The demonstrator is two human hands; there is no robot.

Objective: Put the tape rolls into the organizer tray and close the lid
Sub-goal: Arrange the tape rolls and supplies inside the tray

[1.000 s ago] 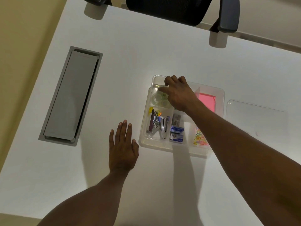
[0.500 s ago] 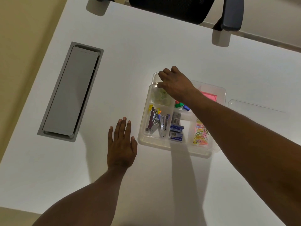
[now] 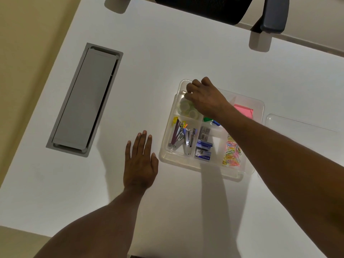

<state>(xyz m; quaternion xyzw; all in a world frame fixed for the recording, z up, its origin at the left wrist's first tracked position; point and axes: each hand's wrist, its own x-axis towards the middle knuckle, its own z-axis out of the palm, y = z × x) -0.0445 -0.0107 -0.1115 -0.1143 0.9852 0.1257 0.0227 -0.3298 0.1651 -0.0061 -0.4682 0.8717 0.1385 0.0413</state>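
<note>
The clear organizer tray (image 3: 167,155) sits on the white desk, uncovered. Clear tape rolls (image 3: 184,106) lie in its far left compartment. My right hand (image 3: 203,98) reaches over that compartment with fingers curled down onto the rolls; the fingertips are hidden, so whether they grip a roll is unclear. My left hand (image 3: 140,161) lies flat on the desk just left of the tray, fingers spread, holding nothing. The clear lid (image 3: 301,127) rests on the desk to the right of the tray.
Other compartments hold staplers (image 3: 183,137), staple boxes (image 3: 203,148), coloured paper clips (image 3: 232,153) and pink sticky notes (image 3: 243,110). A grey cable hatch (image 3: 85,101) is set in the desk at left. A black chair (image 3: 214,6) stands beyond the far edge.
My right hand shifted slightly toward the tray's far left corner and stays over the tape compartment. My left hand has not moved.
</note>
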